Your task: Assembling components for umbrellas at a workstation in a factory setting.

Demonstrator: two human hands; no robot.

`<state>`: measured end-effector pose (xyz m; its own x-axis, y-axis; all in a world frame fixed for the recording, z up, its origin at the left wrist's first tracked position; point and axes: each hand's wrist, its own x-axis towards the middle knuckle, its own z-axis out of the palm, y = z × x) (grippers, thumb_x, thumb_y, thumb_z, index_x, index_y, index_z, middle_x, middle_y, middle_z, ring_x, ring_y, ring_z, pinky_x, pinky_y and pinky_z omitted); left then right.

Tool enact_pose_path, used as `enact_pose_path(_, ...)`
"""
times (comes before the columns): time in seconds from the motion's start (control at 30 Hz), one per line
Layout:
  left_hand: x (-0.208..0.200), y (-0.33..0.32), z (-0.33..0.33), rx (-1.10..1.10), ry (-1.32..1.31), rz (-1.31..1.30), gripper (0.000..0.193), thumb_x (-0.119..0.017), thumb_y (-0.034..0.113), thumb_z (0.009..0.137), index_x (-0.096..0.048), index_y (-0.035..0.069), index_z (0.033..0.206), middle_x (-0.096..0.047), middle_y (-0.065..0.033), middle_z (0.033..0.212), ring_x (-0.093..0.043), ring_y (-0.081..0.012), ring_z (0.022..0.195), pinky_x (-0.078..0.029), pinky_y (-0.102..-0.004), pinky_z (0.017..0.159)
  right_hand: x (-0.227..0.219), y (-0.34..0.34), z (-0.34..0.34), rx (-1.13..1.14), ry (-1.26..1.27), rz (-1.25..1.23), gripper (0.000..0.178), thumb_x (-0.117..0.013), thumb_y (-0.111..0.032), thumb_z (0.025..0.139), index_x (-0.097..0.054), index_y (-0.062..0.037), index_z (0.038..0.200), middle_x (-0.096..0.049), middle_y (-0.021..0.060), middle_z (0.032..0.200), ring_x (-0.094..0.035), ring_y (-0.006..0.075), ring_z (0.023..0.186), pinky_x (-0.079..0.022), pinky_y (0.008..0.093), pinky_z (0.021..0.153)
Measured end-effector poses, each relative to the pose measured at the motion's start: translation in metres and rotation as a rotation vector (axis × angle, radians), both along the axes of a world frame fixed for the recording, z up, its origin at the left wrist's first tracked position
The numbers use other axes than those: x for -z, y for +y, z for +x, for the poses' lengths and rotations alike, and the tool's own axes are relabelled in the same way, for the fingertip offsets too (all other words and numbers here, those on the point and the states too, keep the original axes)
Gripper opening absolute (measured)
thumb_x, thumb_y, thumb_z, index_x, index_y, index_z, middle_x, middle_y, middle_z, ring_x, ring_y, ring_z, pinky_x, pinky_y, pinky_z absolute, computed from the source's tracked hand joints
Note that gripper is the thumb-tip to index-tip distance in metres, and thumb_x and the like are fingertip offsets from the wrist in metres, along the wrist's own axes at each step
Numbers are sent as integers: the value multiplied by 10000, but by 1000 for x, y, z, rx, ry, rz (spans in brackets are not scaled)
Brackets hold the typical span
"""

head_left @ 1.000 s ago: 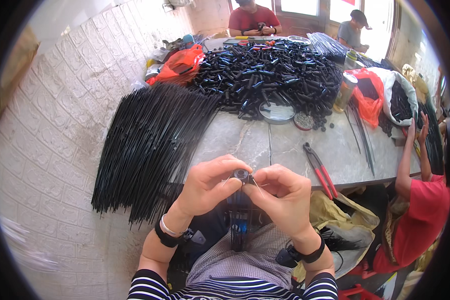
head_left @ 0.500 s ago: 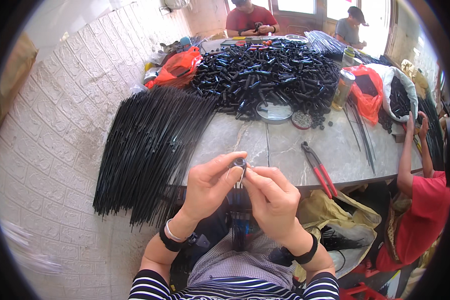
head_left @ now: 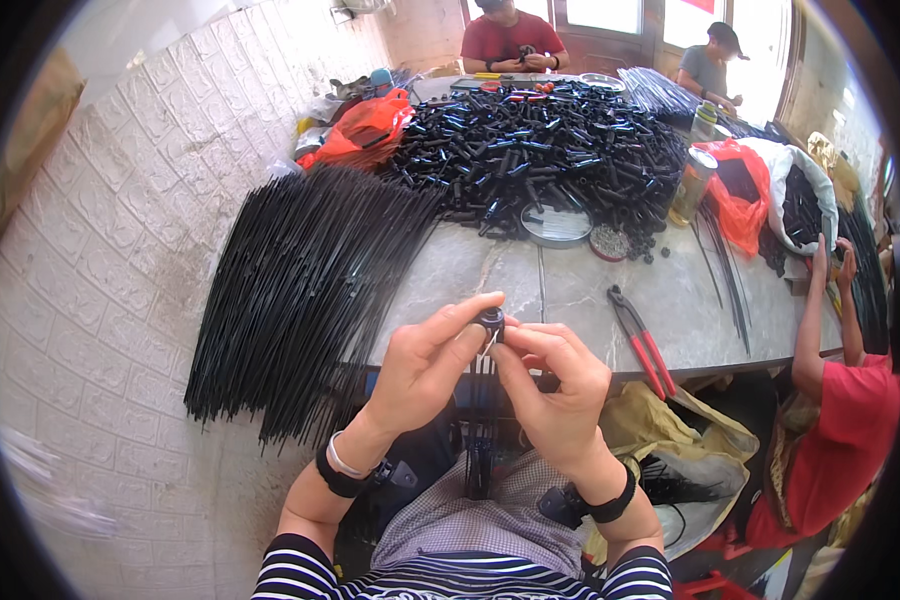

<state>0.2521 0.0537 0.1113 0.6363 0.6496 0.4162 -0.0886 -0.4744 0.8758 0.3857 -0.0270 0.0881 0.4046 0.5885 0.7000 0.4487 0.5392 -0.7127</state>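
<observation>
My left hand pinches a small black round hub between thumb and index finger, held up just in front of the table edge. Several thin dark rods, like umbrella ribs, hang from below the hub toward my lap. On the hub's right side my right hand has thumb and fingers closed at its lower rim. Short pale ends show between the fingertips there; how they meet the hub is too small to tell.
Left lies a thick bundle of black rods. Black tubular parts are heaped behind a round dish and a small dish of metal bits. Red-handled pliers lie at right. A person in red reaches into a white sack.
Both hands and the hub have shifted slightly right in the picture. The hub now tilts differently, and my right fingertips have moved a little along its rim.
</observation>
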Motion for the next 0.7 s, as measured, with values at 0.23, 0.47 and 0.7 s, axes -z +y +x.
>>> enact_pose_path(0.23,-2,3,-2,89,-49,-156,303,-559,50,951,-600,-33,1239,-682,-83,1029,-636,-98,897,-504,-215,787,6,1,-3,61,-103,-4,375,-754,25,738,-616,13,1086,-653,118,900,-664,179,682,-565,262,569)
enact_pose_path(0.47,-5,7,-4,122,-44,-106,317,-676,57,883,-631,-36,1182,-649,-94,1042,-606,-104,895,-494,-205,748,5,-2,-9,125,-135,-5,372,-756,9,739,-587,11,1070,-653,118,912,-672,197,688,-562,280,578)
enact_pose_path(0.7,-1,17,-5,141,-5,26,311,-667,5,859,-645,-6,1168,-625,-77,1046,-614,-108,863,-515,-228,757,4,-2,-9,126,-97,-115,376,-761,-24,739,-575,2,1065,-666,104,828,-683,194,685,-561,290,608)
